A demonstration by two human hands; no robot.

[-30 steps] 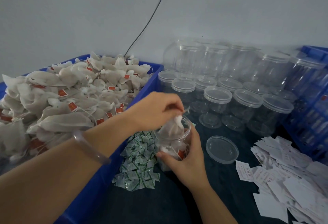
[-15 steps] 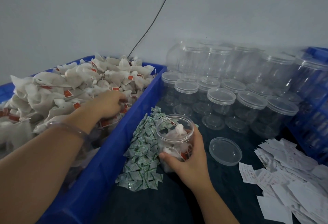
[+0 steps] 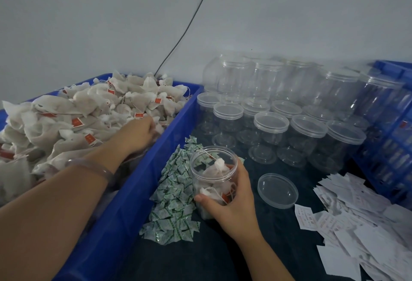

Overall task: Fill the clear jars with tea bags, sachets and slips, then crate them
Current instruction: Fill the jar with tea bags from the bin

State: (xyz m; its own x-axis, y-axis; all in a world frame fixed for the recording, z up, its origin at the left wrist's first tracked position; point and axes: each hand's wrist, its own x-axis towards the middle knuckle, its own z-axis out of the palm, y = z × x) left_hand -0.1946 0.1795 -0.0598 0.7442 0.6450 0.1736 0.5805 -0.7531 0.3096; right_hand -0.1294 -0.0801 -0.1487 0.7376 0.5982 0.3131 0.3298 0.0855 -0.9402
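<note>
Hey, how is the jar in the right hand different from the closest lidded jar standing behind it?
The held jar is open, its lid lying loose on the table; the lidded jar is capped. The held jar contains several tea bags, while the lidded jar looks empty. The right hand grips the held jar beside the green sachets; the lidded jar stands untouched among other jars. Both are clear, round plastic jars of apparently the same type.

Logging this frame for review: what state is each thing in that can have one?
Open jar: upright, lidless, partly filled with tea bags, held by right hand.
Loose lid: off, lying on table.
Empty jars: lidded, stacked.
Blue bin: heaped with tea bags.
Left hand: in the bin, on tea bags; grasp unclear.
</note>
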